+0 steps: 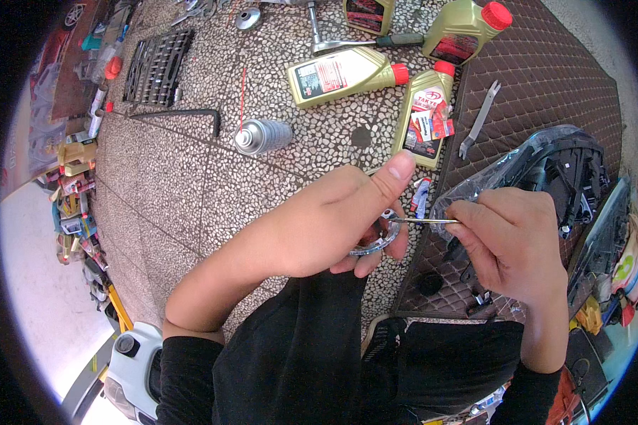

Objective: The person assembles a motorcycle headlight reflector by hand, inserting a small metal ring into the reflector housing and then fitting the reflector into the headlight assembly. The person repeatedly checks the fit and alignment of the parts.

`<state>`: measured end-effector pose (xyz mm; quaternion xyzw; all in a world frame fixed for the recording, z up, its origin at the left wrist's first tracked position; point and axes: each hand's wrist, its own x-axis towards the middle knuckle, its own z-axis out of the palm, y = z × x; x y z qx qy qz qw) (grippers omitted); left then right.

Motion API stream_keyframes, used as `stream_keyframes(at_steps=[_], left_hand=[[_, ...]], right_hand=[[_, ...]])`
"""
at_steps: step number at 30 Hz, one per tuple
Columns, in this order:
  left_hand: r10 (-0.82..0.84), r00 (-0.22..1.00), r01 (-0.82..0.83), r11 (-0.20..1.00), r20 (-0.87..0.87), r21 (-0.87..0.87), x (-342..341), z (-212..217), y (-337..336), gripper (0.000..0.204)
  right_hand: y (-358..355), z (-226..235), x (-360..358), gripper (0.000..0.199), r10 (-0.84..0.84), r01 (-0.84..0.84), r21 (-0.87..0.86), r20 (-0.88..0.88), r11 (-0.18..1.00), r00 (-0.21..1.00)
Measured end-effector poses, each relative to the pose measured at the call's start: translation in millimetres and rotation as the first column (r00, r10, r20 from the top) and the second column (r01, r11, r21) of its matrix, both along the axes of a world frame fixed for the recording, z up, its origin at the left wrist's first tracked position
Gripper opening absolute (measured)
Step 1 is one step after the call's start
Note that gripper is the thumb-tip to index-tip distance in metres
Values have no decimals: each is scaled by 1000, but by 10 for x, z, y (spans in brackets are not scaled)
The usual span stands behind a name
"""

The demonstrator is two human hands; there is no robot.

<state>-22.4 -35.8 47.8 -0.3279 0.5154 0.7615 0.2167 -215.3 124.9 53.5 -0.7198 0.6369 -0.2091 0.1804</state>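
Your left hand [333, 219] curled around the ring [383, 245] above the floor [170, 152]; your right hand [509, 244] pinched the rod [427, 221], its tip at the ring — pressing too hard could have scratched it, or skidded into your left hand.

Ring [377, 248]: shiny silver with bright highlights
Thin rod [427, 221]: bright silvery, close match to our ring
Bottles [347, 74]: all gold, and we count bright red caps [400, 74] on three
Spray can [268, 136]: silver-grey, topped with a really red straw [244, 99]
Small tube [420, 198]: white, blue and red, kinda loud
Floor [149, 166]: we've got dark brown-grey speckled with cream chips, dark lines running across
Mat [560, 78]: deep brown, quilted in diamonds, stitching a bit lighter
Bent bar [184, 113]: plain black
Wrench [479, 119]: dull silver-grey
Our sleeves [190, 375]: solid black
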Motion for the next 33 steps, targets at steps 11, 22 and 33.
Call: stream_keyframes(at_steps=[11, 22, 33], left_hand=[[-42, 999, 42, 999, 27, -2, -2, 60, 7, 88], [0, 998, 13, 983, -68, 182, -13, -72, -42, 95], [470, 868, -426, 871, -161, 243, -15, -192, 75, 88]], right_hand=[[-7, 27, -27, 19, 32, -32, 18, 17, 999, 999], [17, 8, 46, 29, 6, -31, -142, -179, 989, 984], [171, 209, 257, 7, -362, 315, 190, 319, 930, 876]])
